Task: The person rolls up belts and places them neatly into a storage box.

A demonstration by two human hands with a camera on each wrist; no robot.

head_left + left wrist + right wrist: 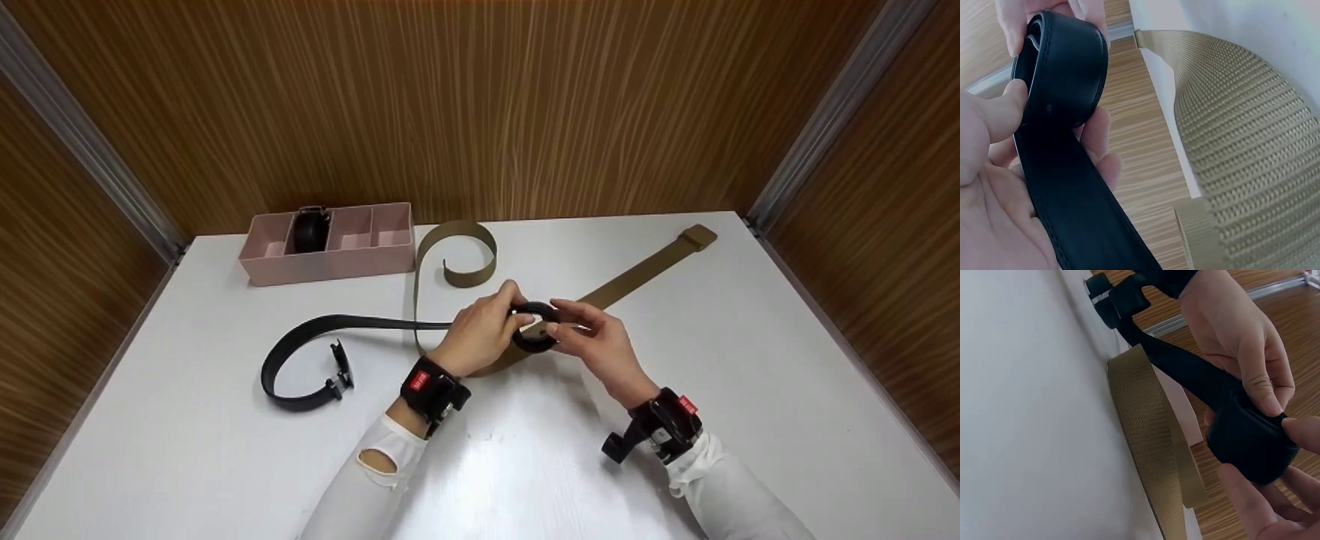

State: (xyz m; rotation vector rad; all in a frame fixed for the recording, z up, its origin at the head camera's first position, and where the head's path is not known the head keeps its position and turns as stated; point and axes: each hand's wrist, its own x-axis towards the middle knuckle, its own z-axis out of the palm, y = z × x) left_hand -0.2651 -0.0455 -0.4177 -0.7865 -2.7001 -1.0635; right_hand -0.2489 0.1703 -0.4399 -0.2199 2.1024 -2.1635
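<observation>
A black leather belt (pixel 300 328) is partly rolled into a coil (pixel 1069 67) held between both hands. My left hand (pixel 480 330) grips the coil's left side, its thumb over the edge and fingers beneath the strap. On the opposite side my right hand (pixel 604 349) pinches the coil between thumb and fingers. The belt's unrolled part runs left from the coil and curves round on the table to its buckle (pixel 339 381). A tan woven belt (pixel 637 277) lies behind and below the hands, its far-left end curled in a loop.
At the back left stands a pink divided tray (pixel 330 268), with a rolled black belt (pixel 310 231) in one compartment. The tan belt's buckle (pixel 699 236) lies at the back right. Wood-grain panels (pixel 480 105) enclose the white table (pixel 750 360) at the back and sides.
</observation>
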